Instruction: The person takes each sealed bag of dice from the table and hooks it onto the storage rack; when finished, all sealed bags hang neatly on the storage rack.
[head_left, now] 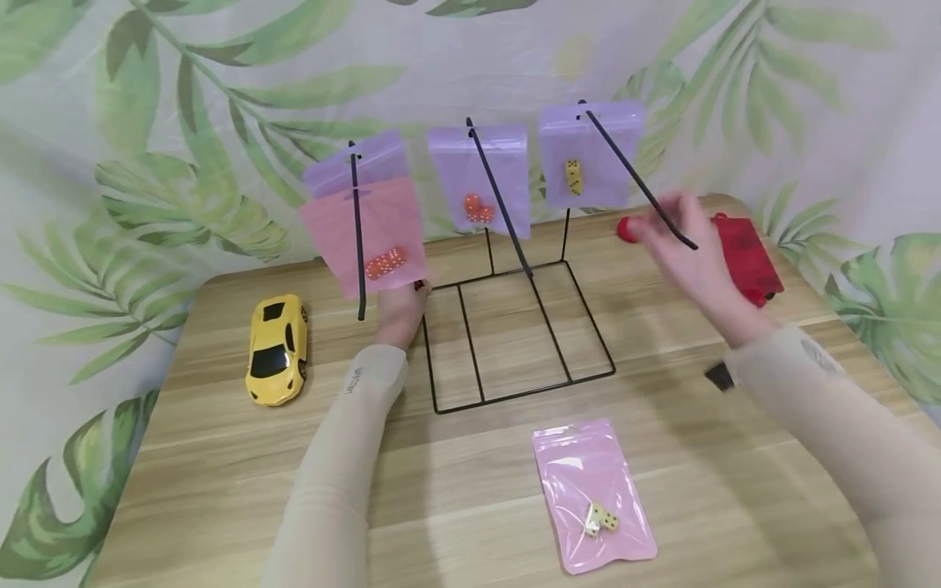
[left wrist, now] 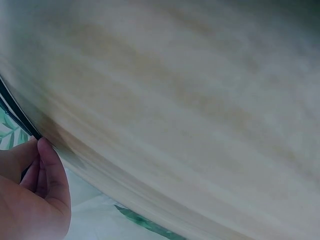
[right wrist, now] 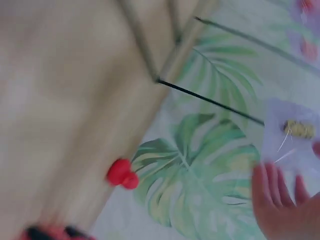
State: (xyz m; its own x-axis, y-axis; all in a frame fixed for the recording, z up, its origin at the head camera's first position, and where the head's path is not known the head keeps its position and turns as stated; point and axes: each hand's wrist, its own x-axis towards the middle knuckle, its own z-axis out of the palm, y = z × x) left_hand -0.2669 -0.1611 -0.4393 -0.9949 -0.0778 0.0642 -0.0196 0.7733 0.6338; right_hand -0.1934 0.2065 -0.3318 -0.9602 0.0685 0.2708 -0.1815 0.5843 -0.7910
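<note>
A black wire rack [head_left: 525,392] stands on the table with three prongs. My left hand [head_left: 400,314] pinches a black wire at the rack's left side, clearer in the left wrist view. From the left prong hang a purple bag [head_left: 382,155] and, before it, a pink bag [head_left: 331,237] with orange dice. A purple bag [head_left: 450,171] with orange dice hangs in the middle. On the right prong is a purple bag [head_left: 606,163] with yellow dice [right wrist: 299,129]. Beside that prong's tip my right hand [head_left: 694,257], blurred, has its fingers extended near the bag and holds nothing visible.
A pink bag [head_left: 566,498] with pale yellow dice lies on the table before the rack. To the left stands a yellow toy car [head_left: 275,347]. At right are a red toy vehicle [head_left: 746,253], a small red object [head_left: 626,229] and a black piece [head_left: 719,376].
</note>
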